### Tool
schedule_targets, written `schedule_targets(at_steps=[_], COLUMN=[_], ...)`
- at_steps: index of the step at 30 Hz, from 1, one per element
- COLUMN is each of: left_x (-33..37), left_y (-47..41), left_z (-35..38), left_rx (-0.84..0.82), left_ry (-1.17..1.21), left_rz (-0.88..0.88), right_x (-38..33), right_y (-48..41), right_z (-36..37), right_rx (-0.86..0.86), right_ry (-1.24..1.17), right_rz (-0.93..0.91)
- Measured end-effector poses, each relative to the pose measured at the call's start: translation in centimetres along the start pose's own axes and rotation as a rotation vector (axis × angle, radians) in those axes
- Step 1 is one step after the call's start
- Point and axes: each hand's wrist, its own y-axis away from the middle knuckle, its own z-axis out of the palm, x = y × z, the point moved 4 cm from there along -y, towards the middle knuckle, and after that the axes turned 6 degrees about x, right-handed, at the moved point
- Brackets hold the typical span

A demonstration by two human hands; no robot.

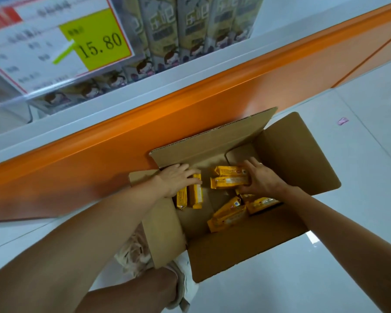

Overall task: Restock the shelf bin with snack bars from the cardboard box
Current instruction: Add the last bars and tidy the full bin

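Note:
An open cardboard box [287, 168] stands on the floor against the orange shelf base. Inside lie several yellow snack bars. My left hand [178, 179] reaches into the box's left side and grips two bars [191, 196] standing side by side. My right hand [261, 177] is at the far right of the box, fingers curled round two stacked bars [228, 178]. More bars [229, 214] lie loose at the near right of the box floor. The shelf bin itself is not clearly in view.
Above the orange base [99, 159] runs a white shelf edge [167, 77] with upright grey-and-yellow packs [190, 30] and a price tag reading 15.80 [99, 44]. White tiled floor [359, 143] lies right of the box. My shoe [183, 279] touches the box's near-left corner.

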Motion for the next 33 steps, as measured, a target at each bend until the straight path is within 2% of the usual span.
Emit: schedule_targets(at_steps=[3, 9, 12, 18, 25, 33], left_x=[0.7, 0.5, 0.4, 0.8, 1.6, 1.8], left_y=[-0.5, -1.4, -1.1, 2.1, 9.3, 22.4], left_z=[-1.4, -0.8, -1.0, -4.2, -11.6, -19.8], left_rx=[0.082, 0.152, 0.239, 0.427, 0.384, 0.568], left_ry=[-0.085, -0.072, 0.058, 0.335, 0.285, 0.508], left_rz=[-0.004, -0.01, -0.066, -0.215, -0.27, -0.475], right_x=[0.1, 0.7, 0.8, -0.4, -5.7, -12.3], right_y=[0.3, 0.3, 0.4, 2.1, 7.3, 14.0], right_z=[-0.2, 0.0, -0.1, -3.3, -10.7, -20.0], right_rx=[0.001, -0.028, -0.033, 0.062, 0.234, 0.374], right_ry=[-0.014, -0.029, -0.071, -0.193, -0.399, -0.503], right_rz=[-0.002, 0.027, 0.043, 0.07, 0.052, -0.172])
